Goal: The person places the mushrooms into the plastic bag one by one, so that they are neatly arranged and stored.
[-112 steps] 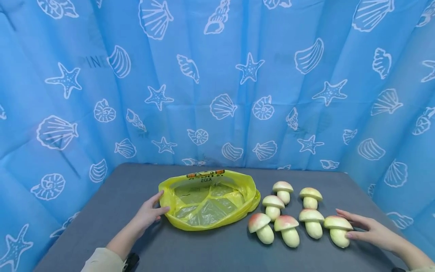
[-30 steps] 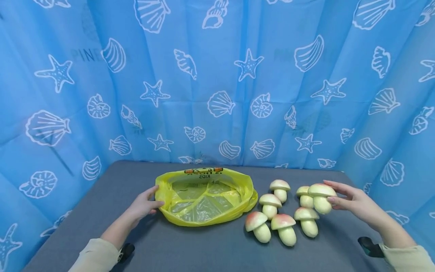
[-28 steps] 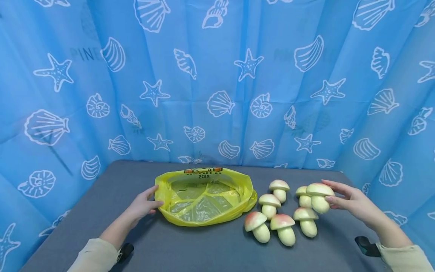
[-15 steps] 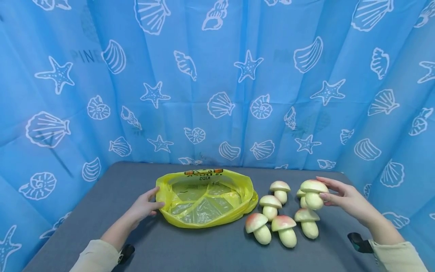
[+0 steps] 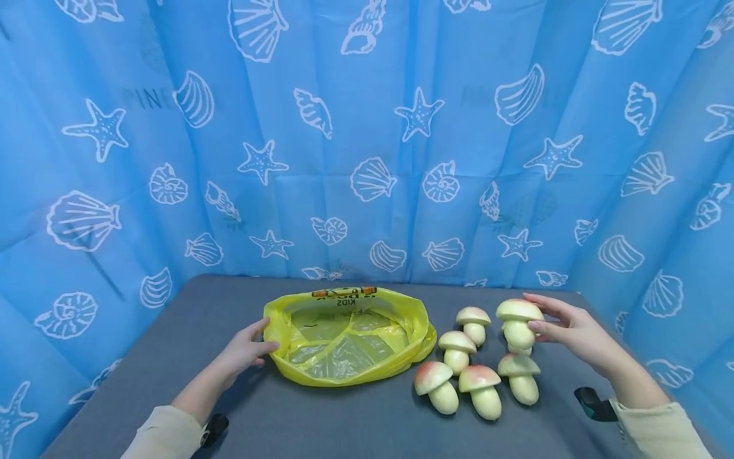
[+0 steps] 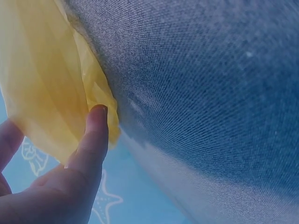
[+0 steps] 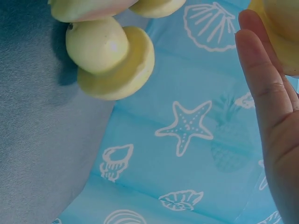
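Right grip [image 5: 573, 333]; mushroom [image 5: 518, 312] at fingertips [image 5: 534, 326]

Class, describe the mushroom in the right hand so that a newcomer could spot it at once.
On the grey table, right of the yellow bag, is a cluster of mushrooms. Follow the right hand to the held mushroom. It is the only one gripped, and in the head view it partly hides another mushroom.
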### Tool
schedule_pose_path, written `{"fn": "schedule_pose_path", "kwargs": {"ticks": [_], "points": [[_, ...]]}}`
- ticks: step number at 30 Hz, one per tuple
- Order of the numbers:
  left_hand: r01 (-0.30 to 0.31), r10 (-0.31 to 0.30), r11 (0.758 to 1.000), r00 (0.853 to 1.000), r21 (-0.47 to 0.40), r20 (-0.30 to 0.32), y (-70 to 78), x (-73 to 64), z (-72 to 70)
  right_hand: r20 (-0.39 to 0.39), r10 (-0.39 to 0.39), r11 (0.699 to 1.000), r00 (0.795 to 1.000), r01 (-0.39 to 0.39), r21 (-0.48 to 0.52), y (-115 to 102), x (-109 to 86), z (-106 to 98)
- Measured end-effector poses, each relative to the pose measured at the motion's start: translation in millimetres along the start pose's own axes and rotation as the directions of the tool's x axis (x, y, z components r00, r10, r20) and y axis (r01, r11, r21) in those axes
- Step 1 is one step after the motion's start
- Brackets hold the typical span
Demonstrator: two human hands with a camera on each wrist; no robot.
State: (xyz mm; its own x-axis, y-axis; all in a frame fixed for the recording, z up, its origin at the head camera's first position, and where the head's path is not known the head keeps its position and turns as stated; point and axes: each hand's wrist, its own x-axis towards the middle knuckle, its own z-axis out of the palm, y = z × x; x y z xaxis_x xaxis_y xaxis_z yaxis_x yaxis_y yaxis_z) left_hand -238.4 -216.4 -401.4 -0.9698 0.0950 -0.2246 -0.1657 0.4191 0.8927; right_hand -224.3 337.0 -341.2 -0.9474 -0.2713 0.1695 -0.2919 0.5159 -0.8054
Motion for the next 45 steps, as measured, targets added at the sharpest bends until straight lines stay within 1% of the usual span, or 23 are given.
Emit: {"fn": "schedule_pose_path", "kwargs": {"ticks": [7,14,18,23,29,34,40,45], "points": [[0.005,-0.005,1.0,1.0,0.013,-0.024,-0.6,-1.1,2.1,0.006,-0.033,0.999,0.999,0.033,0.028,-4,2.2,6],[-0.023,0.024,0.999,1.0,0.028,-0.02,-2.7,2.0,5.3,-0.003,-0.065,0.997,0.998,0.065,0.036,-10,4.7,10],[-0.025,0.025,0.999,1.0,0.027,-0.014,-3.3,3.1,5.7,0.0,-0.053,0.998,0.999,0.053,0.029,-14,7.9,13],[-0.012,0.012,1.0,1.0,0.014,-0.001,-1.3,2.8,5.0,0.01,-0.033,0.999,0.999,0.032,0.018,-22,11.0,16],[-0.01,0.01,1.0,1.0,-0.004,0.009,-1.7,2.4,3.9,0.028,-0.056,0.998,0.998,0.054,0.044,-29,15.6,23],[-0.008,0.008,1.0,1.0,-0.005,0.003,-1.8,1.9,3.9,0.046,-0.076,0.994,0.996,0.072,0.078,-36,22.3,30],[-0.002,0.002,1.0,1.0,-0.007,-0.012,-0.7,2.2,4.7,0.076,-0.076,0.994,0.994,0.07,0.078,-47,29.4,37],[-0.015,0.015,1.0,1.0,-0.003,-0.013,-2.2,1.1,5.5,0.085,-0.084,0.993,0.993,0.076,0.09,-51,33.0,41]]}}
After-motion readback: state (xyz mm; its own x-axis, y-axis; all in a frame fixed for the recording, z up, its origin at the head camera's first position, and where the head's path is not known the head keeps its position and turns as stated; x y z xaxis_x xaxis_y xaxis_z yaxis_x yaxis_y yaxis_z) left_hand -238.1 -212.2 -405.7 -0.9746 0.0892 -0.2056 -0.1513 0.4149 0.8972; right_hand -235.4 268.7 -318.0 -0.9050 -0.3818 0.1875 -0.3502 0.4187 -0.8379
